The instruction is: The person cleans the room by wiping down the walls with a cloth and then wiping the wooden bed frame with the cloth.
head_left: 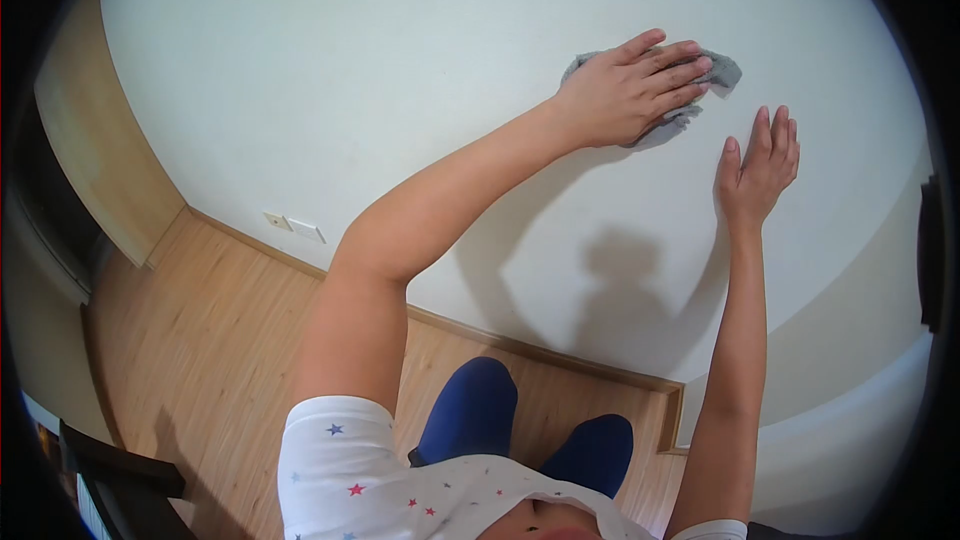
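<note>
Head camera: 1 view, worn on the person's head, facing forward and steeply down.
Wall (pixel 350 90): ahead, close, across the upper middle.
Floor (pixel 200 310): below, seen from above, lower left.
Shirt (pixel 345 460): nearest the camera, at the bottom edge.
Baseboard (pixel 520 348): slopes down rightward across the view.
Frame edges: dark and rounded, with wide-angle bending.

L hand (pixel 622 90) pressing gray cloth (pixel 722 70) vs. wall (pixel 400 70).

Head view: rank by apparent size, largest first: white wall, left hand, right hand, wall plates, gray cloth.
White wall
Left hand
Right hand
Wall plates
Gray cloth: below wall, otherwise unsure; left hand partly covers it.
</note>
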{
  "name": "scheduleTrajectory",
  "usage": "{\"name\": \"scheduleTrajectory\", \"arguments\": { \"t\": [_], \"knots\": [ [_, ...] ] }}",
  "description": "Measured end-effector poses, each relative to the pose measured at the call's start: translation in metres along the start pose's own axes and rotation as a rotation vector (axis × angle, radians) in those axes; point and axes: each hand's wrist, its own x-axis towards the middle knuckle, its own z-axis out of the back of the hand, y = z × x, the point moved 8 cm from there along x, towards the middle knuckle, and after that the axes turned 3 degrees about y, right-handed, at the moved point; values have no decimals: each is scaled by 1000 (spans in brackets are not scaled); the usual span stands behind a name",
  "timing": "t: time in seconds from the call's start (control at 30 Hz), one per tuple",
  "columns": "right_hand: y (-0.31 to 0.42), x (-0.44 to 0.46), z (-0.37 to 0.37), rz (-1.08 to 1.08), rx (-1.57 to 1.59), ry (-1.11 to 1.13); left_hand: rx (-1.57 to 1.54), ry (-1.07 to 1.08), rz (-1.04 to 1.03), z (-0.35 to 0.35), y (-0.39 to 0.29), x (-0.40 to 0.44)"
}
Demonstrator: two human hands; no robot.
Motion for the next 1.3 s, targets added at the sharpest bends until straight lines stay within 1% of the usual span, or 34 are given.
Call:
{"name": "scheduleTrajectory", "arguments": {
  "t": [0.07, 0.13, 0.17, 0.2, 0.23, 0.27, 0.3, 0.33, 0.37, 0.43, 0.47, 0.53, 0.6, 0.67, 0.7, 0.73, 0.77, 0.83, 0.9, 1.0, 1.07, 1.1, 1.13, 1.2, 1.27, 1.3],
  "knots": [
    [-3, -3, -2, 25, -3, 13, 59, -19, 28, -3, 10, -5],
    [-3, -3, -3, 48, -6, 16, 141, -19, 240, 23, 55, -13],
    [-3, -3, -3, 49, -5, 18, 89, -21, 411, 39, 88, -25],
    [-4, -4, -2, 47, -3, 20, 198, 22, 588, 54, 120, -39],
    [-3, -5, -3, 45, 1, 24, 162, 180, 853, 64, 147, -61],
    [-4, -6, -3, 34, -7, 21, 371, -223, 864, 79, 192, -96],
    [-5, -8, -4, 21, -12, 19, 388, -231, 1074, 91, 225, -130],
    [-7, -9, -5, 6, -15, 17, 265, -307, 1259, 101, 253, -168],
    [-9, -11, -4, 1, -14, 21, 212, -399, 1408, 108, 268, -203],
    [-8, -11, -3, -8, -12, 26, 235, -395, 1605, 116, 282, -247],
    [-8, -11, -4, -9, -14, 26, 252, -387, 1608, 110, 284, -252],
    [6, 4, -1, 2, -23, 22, 277, -382, 1623, 123, 283, -253],
    [0, -2, -1, -10, -18, 28, 279, -375, 1346, 100, 245, -215],
    [-3, -5, -1, -15, -19, 29, 395, -329, 932, 74, 175, -148],
    [-2, -4, -2, -11, -21, 28, 422, -206, 756, 59, 132, -114],
    [-2, -5, -3, -7, -21, 27, 266, -163, 637, 41, 90, -90],
    [-2, -5, -3, -4, -26, 26, 111, -50, 516, 15, 52, -77],
    [-6, -7, -4, 2, -27, 26, -244, 85, 306, -24, -29, -69],
    [-5, -7, -2, 16, -17, 29, -294, 137, 18, -52, -97, -90],
    [-3, -2, -2, 35, -14, 23, -316, 224, 148, -59, -92, -122],
    [-5, -4, -2, 39, -9, 12, -212, 210, 470, -49, -56, -151],
    [-5, -4, -3, 42, -1, 5, -120, 88, 673, -38, -36, -180],
    [-5, -5, -3, 43, 10, -5, 46, -4, 817, -25, -22, -208],
    [-5, -7, -6, 27, -8, 2, 215, -88, 1092, -20, 3, -285],
    [-4, -9, -3, 25, -31, 8, 139, -389, 1386, -14, 10, -364],
    [-5, -9, -4, 31, -40, 10, 171, -432, 1574, -20, 9, -408]
  ]
}}
